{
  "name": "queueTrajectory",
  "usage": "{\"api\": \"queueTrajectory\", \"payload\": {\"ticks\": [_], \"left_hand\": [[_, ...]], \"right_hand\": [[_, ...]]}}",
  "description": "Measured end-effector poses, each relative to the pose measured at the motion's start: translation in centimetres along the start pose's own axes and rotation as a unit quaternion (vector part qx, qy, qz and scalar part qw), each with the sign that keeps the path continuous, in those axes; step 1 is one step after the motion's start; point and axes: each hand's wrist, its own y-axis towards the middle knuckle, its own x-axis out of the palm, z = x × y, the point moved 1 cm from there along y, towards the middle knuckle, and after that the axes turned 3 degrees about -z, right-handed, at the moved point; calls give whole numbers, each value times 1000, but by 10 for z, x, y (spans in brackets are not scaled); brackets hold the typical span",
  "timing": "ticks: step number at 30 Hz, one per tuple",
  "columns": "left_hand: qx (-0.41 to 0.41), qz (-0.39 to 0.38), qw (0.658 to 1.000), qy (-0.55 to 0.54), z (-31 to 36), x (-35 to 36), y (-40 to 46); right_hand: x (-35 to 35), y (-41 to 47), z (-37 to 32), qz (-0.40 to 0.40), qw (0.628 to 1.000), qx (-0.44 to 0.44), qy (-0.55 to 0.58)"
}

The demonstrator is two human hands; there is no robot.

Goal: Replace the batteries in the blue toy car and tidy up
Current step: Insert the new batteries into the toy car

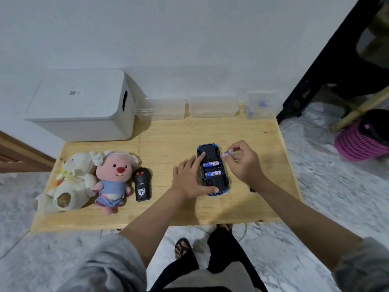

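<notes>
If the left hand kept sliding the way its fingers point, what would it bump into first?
The left hand lies flat on the upturned blue toy car, fingers pointing toward the wall. Past the car's far end, the bare wooden table follows, then probably the middle clear plastic box, though depth is uncertain.

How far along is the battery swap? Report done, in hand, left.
Done: the blue toy car lies belly-up, compartment open, two batteries seated. In hand: left hand steadies the car; right hand pinches a third battery. Left: seat it, close the compartment, tidy up.
</notes>
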Motion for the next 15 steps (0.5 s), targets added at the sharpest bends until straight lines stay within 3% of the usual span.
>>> {"api": "queueTrajectory", "payload": {"ticks": [5,8,11,15], "left_hand": [[-4,-4,1000,1,0,0,0],[-6,-5,1000,4,0,1,0],[-3,-1,1000,5,1,1,0],[-4,-2,1000,2,2,1,-1]], "right_hand": [[8,-13,0,-10,992,99,78],[11,-16,4,-62,995,65,30],[15,-13,3,-136,981,-31,-135],[23,-2,-5,-249,857,-81,-445]]}}
